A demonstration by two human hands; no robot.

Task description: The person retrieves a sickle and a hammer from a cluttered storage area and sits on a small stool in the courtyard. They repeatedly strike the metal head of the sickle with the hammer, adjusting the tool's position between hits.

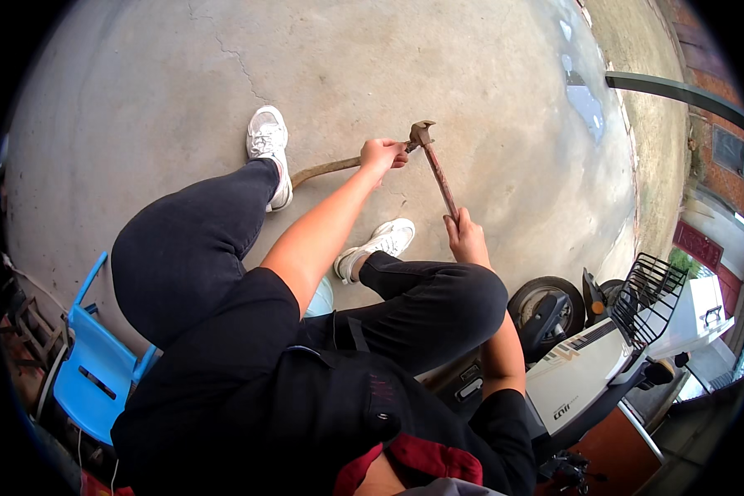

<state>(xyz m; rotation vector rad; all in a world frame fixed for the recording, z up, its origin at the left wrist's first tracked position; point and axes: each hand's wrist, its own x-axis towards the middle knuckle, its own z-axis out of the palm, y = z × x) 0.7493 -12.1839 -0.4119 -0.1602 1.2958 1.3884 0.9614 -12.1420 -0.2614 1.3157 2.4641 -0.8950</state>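
Note:
My left hand (382,155) is closed around a long curved wooden handle (326,169) that runs left toward my white shoe (269,140). My right hand (465,236) grips the lower end of a rusty reddish hammer handle (440,178). The hammer's metal head (422,132) points up and away, just right of my left fist, where the two tools meet. Both knees in dark trousers are bent, and my other white shoe (384,240) rests between the hands.
A cracked concrete floor (388,66) spreads ahead, with a wet patch (583,99) at the far right. A blue plastic chair (95,364) stands at the left. A white scooter (595,364) with a black wire basket (649,293) and its front wheel (546,310) stands at the right.

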